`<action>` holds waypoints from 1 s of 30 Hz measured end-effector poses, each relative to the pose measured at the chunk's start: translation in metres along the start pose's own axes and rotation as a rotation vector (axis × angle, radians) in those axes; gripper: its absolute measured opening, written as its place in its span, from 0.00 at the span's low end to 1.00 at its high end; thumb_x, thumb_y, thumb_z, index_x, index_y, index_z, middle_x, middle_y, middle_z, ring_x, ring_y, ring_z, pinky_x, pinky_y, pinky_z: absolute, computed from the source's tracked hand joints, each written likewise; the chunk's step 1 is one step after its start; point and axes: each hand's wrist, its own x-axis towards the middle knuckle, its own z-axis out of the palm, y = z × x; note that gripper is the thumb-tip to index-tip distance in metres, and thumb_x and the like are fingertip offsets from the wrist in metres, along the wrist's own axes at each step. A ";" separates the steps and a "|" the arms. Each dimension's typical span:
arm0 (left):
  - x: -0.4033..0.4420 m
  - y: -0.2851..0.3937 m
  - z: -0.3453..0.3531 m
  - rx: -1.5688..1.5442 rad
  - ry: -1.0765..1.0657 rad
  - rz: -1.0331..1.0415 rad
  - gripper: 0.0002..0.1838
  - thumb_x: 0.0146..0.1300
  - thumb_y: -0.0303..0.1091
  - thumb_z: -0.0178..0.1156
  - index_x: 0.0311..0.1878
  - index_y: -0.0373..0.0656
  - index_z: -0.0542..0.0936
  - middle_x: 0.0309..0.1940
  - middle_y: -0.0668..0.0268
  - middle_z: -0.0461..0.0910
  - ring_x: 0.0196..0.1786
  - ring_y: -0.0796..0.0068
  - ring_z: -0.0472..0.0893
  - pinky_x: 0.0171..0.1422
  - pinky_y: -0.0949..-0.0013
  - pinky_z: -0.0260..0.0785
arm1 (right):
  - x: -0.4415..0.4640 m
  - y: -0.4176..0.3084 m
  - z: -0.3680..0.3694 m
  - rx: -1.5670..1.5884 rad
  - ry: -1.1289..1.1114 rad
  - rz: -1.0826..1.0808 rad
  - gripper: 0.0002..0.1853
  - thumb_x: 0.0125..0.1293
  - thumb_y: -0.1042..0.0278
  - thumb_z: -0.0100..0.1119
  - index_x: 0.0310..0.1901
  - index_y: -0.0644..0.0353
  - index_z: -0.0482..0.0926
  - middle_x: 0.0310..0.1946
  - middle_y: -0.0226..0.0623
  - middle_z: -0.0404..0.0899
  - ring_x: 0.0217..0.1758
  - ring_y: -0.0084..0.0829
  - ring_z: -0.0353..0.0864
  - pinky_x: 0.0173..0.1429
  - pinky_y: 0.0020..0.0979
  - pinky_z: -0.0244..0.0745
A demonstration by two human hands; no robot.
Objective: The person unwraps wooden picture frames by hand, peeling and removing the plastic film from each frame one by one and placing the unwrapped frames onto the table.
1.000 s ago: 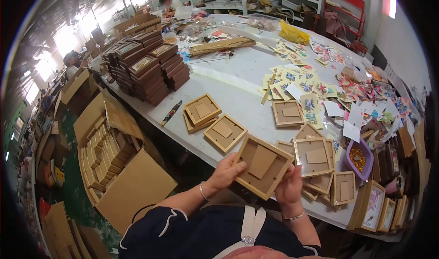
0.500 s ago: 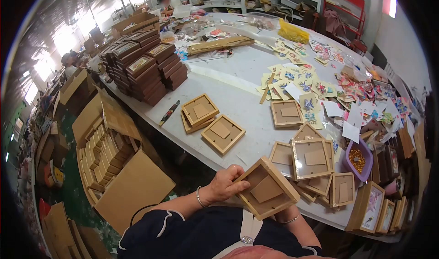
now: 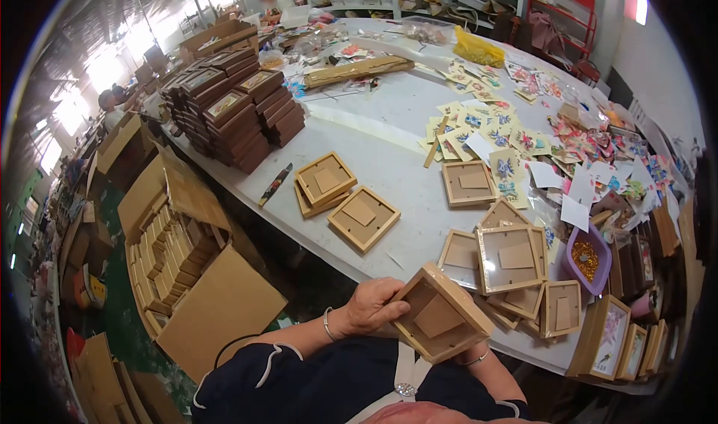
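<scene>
A light wooden picture frame (image 3: 436, 314) is held in front of my chest, its brown backing board and stand flap turned up toward me. My left hand (image 3: 374, 304) grips its left edge, thumb over the rim. On the far right side of the same frame is my right hand (image 3: 476, 349), mostly hidden behind the wood, its fingers out of sight. Beyond it on the table lie more frames: one (image 3: 364, 219) in front of two stacked ones (image 3: 326, 179), and a pile (image 3: 511, 259) to the right.
A utility knife (image 3: 276, 184) lies near the table's left edge. Dark brown frames (image 3: 232, 117) are stacked behind it. Flower cards (image 3: 479, 132) and a purple basket of small gold pieces (image 3: 587, 261) are at right. An open carton (image 3: 217, 304) of frames stands at left.
The held frame has shifted slightly down and tilted a little, with my hands still on it. The things on the table stay where they were.
</scene>
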 end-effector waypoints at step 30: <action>0.004 -0.032 -0.102 -0.101 0.480 -0.542 0.12 0.52 0.34 0.61 0.35 0.34 0.76 0.23 0.66 0.77 0.22 0.79 0.71 0.26 0.79 0.65 | -0.125 -0.107 -0.030 -0.874 0.495 -0.017 0.05 0.50 0.78 0.55 0.20 0.61 0.72 0.17 0.27 0.69 0.20 0.16 0.64 0.23 0.18 0.58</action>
